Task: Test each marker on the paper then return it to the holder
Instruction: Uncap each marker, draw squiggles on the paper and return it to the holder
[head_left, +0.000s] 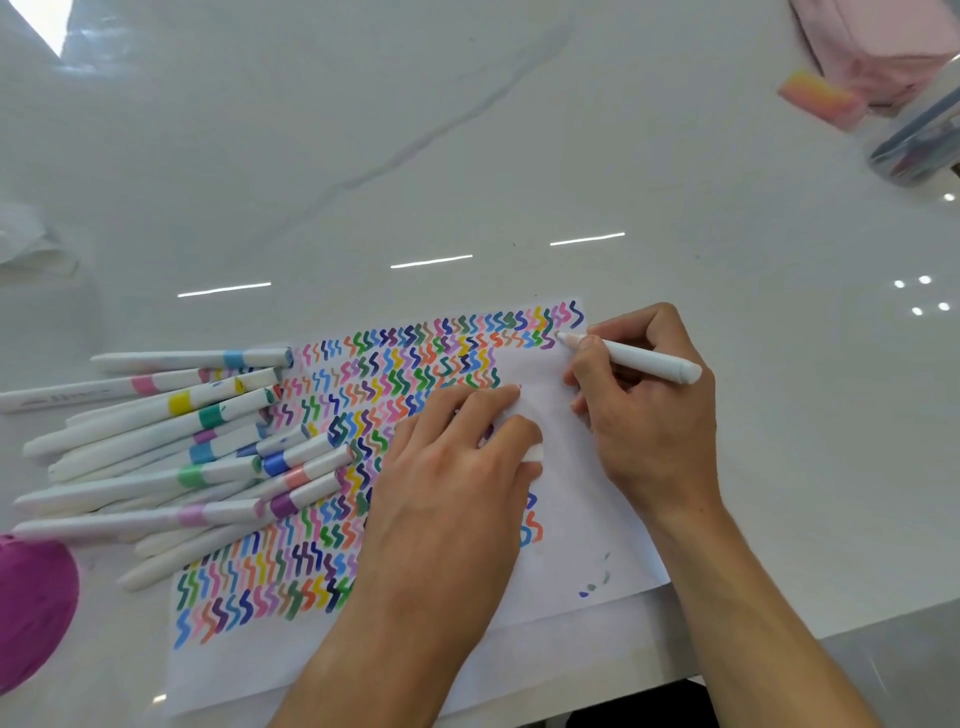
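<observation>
While the right hand (644, 410) grips a white marker (631, 356) in a writing hold, its pale pink tip touches the paper (571, 519) near the far right corner, at the end of the second row of squiggles. Left hand (457, 467): palm down on the middle of the sheet, fingers curled, with a small white cap (532, 453) pinched between them; it covers part of the coloured marks.

Paper: white sheet lying on the worktop (467, 156), mostly filled with rows of short zigzag strokes in many colours; a bare patch remains between the two hands, and a few small blue-grey dabs sit near the front right corner.

Loose markers (182, 447): a heap of white-barrelled pens with coloured bands (blue, pink, yellow, green, purple, peach), lying on their sides at the left, their capped ends overlapping the left edge of the sheet.

Other items: a magenta rounded object (31, 608) at the lower left edge, partly out of frame; crumpled clear wrapping (31, 244) at the far left; a clear cylindrical holder (919, 145) at the far right edge, well apart from the paper, contents blurred; a pink-to-yellow block (821, 98) just beside it; pink fabric (878, 41) in the top right corner.
</observation>
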